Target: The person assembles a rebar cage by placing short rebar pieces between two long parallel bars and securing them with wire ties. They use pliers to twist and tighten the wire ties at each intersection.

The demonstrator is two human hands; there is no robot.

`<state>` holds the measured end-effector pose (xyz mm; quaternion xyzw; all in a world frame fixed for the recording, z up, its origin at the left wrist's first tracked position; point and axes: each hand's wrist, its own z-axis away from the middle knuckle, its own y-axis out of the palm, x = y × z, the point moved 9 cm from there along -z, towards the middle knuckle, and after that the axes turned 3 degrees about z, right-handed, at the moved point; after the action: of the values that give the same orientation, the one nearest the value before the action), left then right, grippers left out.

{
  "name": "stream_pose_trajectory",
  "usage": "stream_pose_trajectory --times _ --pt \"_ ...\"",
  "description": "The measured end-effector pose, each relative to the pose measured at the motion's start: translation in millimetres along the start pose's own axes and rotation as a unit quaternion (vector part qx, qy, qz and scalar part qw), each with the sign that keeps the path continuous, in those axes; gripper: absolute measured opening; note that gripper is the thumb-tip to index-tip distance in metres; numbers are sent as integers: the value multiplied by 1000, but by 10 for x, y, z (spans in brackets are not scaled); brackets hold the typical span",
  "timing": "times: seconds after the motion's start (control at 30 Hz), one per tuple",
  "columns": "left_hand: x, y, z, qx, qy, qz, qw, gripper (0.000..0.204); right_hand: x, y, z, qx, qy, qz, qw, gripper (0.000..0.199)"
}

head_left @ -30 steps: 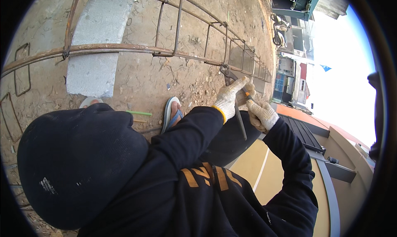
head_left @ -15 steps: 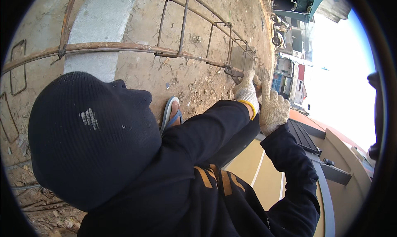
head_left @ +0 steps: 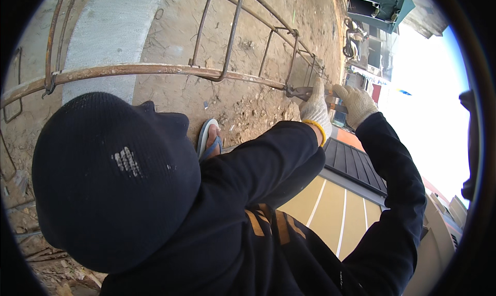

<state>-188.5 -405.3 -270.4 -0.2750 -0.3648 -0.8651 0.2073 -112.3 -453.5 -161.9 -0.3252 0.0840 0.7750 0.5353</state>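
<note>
Those steel pincers [head_left: 298, 92] right of upper centre, up against the rebar cage [head_left: 170, 69], look stiff, hefty and tough, so you'd want the handles, where your left hand's [head_left: 315, 109] fingers wrap; can't tell whether your right hand's [head_left: 359, 104] curled fingers grip.

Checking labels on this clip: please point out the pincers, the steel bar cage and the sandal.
Pincers [head_left: 301, 93]: head view, on the dark metal head.
Steel bar cage [head_left: 160, 69]: head view, on its long brown bar.
Sandal [head_left: 203, 135]: head view, on the pale edge of the sole.
</note>
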Motion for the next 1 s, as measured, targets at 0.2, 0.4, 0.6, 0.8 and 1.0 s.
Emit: stream_pose_trajectory --times 0.2,0.4,0.6,0.8,1.0 --pt "148 -57 86 -10 -82 52 995 63 308 -32 287 10 82 -9 997 51" --pt "103 -5 112 29 -64 81 994 35 187 277 418 243 49 -594 765 62" --pt "60 61 140 50 -47 128 989 27 209 707 668 407 50 -792 452 87" --pt "66 126 91 95 -55 191 975 25 268 212 719 428 150 -703 548 46" --pt "163 299 262 72 -134 176 972 48 -378 -343 160 365 157 -305 865 29"
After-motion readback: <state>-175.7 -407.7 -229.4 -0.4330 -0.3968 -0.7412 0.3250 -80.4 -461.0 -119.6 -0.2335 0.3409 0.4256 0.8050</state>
